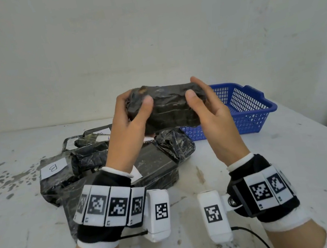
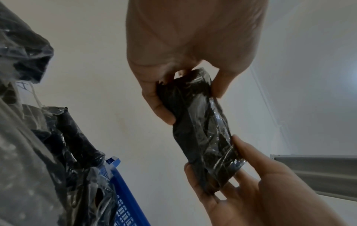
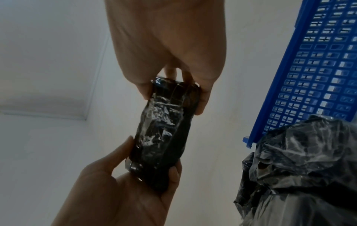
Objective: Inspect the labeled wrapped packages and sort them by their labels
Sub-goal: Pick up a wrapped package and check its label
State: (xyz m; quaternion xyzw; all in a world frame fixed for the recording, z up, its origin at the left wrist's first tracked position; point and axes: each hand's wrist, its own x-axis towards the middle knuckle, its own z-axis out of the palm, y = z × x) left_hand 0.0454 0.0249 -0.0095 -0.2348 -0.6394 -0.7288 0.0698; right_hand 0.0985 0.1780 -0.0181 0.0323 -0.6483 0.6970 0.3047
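A black wrapped package (image 1: 168, 107), bound in clear film, is held up in the air above the table (image 1: 270, 161), lying roughly level between two hands. The left hand (image 1: 131, 126) grips its left end, thumb on the near face and fingers curled round the far side; the right hand (image 1: 209, 112) grips the right end the same way, thumb pressed on the near face. In the left wrist view the left hand (image 2: 193, 45) and the right hand (image 2: 260, 183) clamp opposite ends of the package (image 2: 203, 130), and the right wrist view shows the same hold from the other side, with no label visible on the faces that show. Both forearms rise from the bottom of the head view, palms turned toward each other, each wrist wearing a black band with square markers and a white camera block. Below the held package lies a heap of other black wrapped packages (image 1: 91, 160) on the table; I can count about six, though they overlap and the exact number is unclear. One of them carries a white label (image 1: 53, 168) marked B; two more white labels show at the back of the heap, their letters unreadable. One blue plastic basket (image 1: 249, 108) stands on the table behind and to the right of the heap.
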